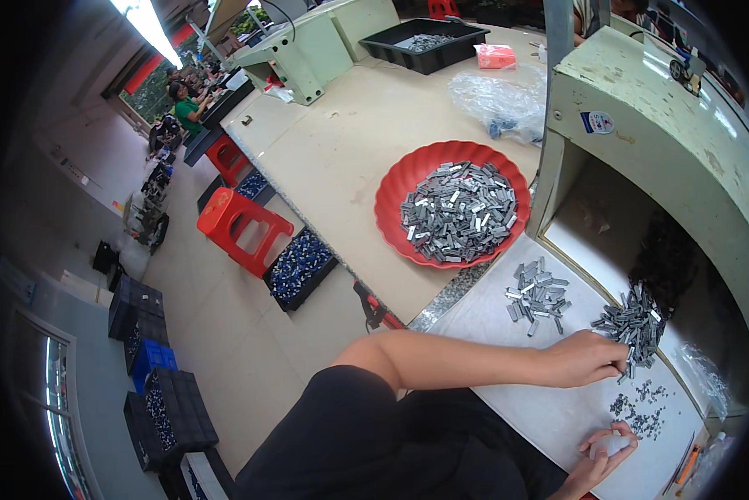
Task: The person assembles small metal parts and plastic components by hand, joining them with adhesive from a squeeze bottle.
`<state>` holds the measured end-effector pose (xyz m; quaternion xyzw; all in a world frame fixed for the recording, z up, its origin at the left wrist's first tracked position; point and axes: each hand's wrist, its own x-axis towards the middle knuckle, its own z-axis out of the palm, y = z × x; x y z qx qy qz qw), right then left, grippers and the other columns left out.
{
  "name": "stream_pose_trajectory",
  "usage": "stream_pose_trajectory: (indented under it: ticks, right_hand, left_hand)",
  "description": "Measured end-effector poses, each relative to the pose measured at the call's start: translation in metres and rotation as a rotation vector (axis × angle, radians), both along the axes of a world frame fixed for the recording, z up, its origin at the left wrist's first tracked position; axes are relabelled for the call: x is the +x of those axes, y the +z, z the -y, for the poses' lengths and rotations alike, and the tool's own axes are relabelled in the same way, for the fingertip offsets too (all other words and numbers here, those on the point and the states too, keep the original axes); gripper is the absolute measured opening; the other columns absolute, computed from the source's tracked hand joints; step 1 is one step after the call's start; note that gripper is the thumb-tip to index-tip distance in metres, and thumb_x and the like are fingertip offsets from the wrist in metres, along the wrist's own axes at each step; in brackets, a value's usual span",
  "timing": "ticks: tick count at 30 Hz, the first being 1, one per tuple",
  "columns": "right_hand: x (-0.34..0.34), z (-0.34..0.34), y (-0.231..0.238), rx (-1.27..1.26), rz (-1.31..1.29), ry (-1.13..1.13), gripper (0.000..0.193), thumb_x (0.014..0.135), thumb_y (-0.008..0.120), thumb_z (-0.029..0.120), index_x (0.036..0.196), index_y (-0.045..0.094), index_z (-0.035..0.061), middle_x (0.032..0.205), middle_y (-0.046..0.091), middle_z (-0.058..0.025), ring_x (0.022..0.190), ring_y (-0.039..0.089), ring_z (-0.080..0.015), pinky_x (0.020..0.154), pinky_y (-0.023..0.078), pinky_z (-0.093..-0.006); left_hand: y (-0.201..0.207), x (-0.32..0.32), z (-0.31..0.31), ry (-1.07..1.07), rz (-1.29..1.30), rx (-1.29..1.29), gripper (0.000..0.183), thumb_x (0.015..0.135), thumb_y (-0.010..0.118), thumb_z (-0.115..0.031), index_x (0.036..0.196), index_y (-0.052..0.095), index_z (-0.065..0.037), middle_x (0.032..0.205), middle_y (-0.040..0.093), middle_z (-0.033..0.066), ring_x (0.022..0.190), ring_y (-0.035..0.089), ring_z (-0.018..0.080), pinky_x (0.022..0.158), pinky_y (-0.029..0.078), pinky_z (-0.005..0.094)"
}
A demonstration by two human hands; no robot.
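Note:
My left hand (589,358) reaches across the white work surface (474,333). Its fingers are closed at the edge of a heap of small grey metal pieces (637,321); what they pinch is hidden. Lower down, the fingers of my right hand (589,471) are wrapped round a whitish, rounded, translucent object (611,444), whose kind I cannot make out. Between and beyond the hands lies a scatter of tiny dark parts (641,410). A smaller loose group of metal pieces (538,296) lies beyond my left forearm.
A red scalloped bowl (387,225) full of metal pieces stands on the beige table (333,158). A pale green curved housing (641,92) overhangs the right side. Farther back are a black tray (429,60) and a clear plastic bag (508,96). Red stools (233,218) stand left.

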<state>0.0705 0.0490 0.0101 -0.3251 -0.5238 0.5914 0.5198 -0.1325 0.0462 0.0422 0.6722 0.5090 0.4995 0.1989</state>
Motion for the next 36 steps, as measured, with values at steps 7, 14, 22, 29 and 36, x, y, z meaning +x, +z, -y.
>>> stream_pose_trajectory:
  ticks: [7,14,22,29,36]
  right_hand:
    - [0.024,0.008,0.013,-0.157,0.311,0.092,0.055,0.072,0.062,0.022,0.115,0.033,0.0010,0.087,0.052,-0.0222,0.064,0.052,-0.0216,0.059,0.045,-0.0304]
    - [0.001,0.015,0.029,-0.002,0.223,-0.074,0.039,0.075,0.044,-0.002,0.113,0.044,-0.0098,0.105,0.041,-0.0147,0.073,0.055,-0.0202,0.056,0.049,-0.0286]
    - [0.007,0.012,0.028,0.052,-0.014,-0.254,0.033,0.061,0.070,0.005,0.085,0.047,0.0029,0.085,0.049,-0.0104,0.071,0.052,-0.0158,0.063,0.043,-0.0249]
    - [0.011,0.016,0.021,0.314,0.156,-0.204,0.038,0.061,0.076,0.015,0.087,0.050,0.0035,0.085,0.051,-0.0096,0.074,0.052,-0.0153,0.065,0.042,-0.0246]
    - [0.010,0.016,0.018,0.382,0.209,-0.141,0.039,0.061,0.077,0.012,0.090,0.051,0.0023,0.084,0.051,-0.0098,0.072,0.054,-0.0149,0.064,0.044,-0.0232]
  left_hand:
    - [-0.026,0.033,0.033,-0.077,0.841,-0.413,0.021,0.078,0.060,-0.010,0.096,0.057,0.000,0.087,0.061,0.0063,0.077,0.057,0.0105,0.065,0.047,0.0245]
    - [-0.028,0.025,0.049,-0.035,0.859,-0.498,0.016,0.079,0.057,-0.003,0.095,0.059,0.001,0.092,0.061,0.0065,0.082,0.057,0.0109,0.072,0.046,0.0232]
    - [-0.025,0.027,0.042,-0.068,0.816,-0.514,0.017,0.078,0.057,0.000,0.095,0.058,0.002,0.092,0.062,0.0089,0.084,0.056,0.0100,0.073,0.044,0.0211]
    - [-0.025,0.030,0.044,-0.051,0.710,-0.511,0.019,0.078,0.057,-0.001,0.097,0.057,0.003,0.097,0.060,0.0104,0.088,0.056,0.0121,0.077,0.043,0.0225]
    - [-0.025,0.029,0.045,-0.049,0.719,-0.525,0.020,0.078,0.057,-0.002,0.097,0.057,0.003,0.097,0.060,0.0113,0.091,0.056,0.0140,0.079,0.043,0.0240]
